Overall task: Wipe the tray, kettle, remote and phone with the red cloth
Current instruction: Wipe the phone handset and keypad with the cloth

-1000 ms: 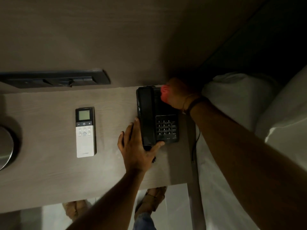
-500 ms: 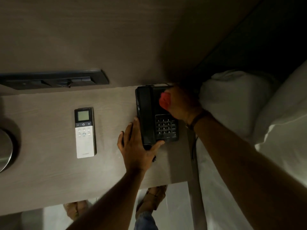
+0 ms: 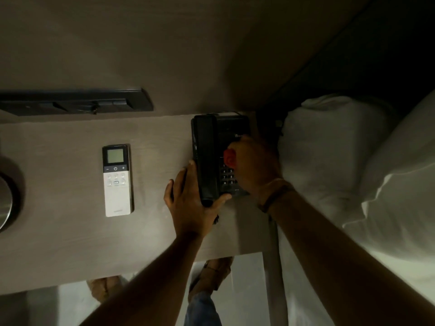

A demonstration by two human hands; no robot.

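Observation:
A black desk phone [image 3: 213,147] stands at the right end of the wooden shelf [image 3: 70,243], its handset on the left side. My left hand [image 3: 190,203] grips the near end of the handset and steadies the phone. My right hand [image 3: 253,164] is closed around the bunched red cloth [image 3: 228,158] and presses it on the phone's keypad, hiding part of the keys. A white remote [image 3: 117,181] with a small screen lies flat on the shelf to the left. A round metal object [image 3: 6,198], perhaps the kettle, shows at the left edge.
A dark switch panel [image 3: 75,102] is fixed to the wall above the shelf. A bed with white pillows [image 3: 334,147] borders the shelf on the right. Below the shelf's front edge I see the floor and my sandalled feet [image 3: 216,271].
My right hand has slid the red cloth from the phone's far end toward me, down onto the keypad. My left hand has kept its hold on the handset.

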